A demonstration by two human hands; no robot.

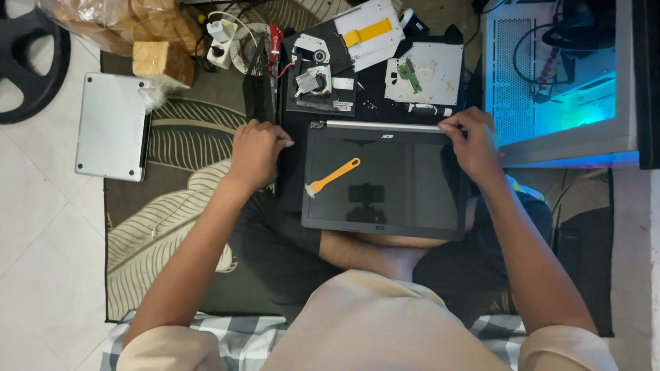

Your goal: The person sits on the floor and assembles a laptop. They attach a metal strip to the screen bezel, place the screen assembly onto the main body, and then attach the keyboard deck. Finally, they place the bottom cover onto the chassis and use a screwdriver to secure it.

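Two hands on this one: we're holding a dark laptop screen panel [385, 180] across our lap, glass side up, hinge edge pointing away from us. Our right hand [474, 141] is gripping the panel's far right corner, fingers curled over the silver hinge strip and pinching that edge. Our left hand [256, 152] is sitting just off the panel's left edge, fingers bent down toward the dark mat; we can't tell whether it's actually pinching anything or just resting there.

Between the two hands, lying loose on the glass, we're seeing an orange plastic pry tool [333, 177], angled with its flat end toward the left hand. Nobody's touching it.

Just beyond the left hand's knuckles, a black laptop base [260, 86] is standing on edge. Past the right hand's fingertips we're looking at a pile of pulled parts on the mat: a small fan with heatsink [307, 81], a metal plate with a little green circuit board [421, 72], and a white piece with a yellow strip [368, 31].

Well out to the left of the left hand, a closed silver laptop [112, 126] is lying on the floor tiles. Right beside the right hand's wrist, a desktop PC case [560, 82] is glowing blue.
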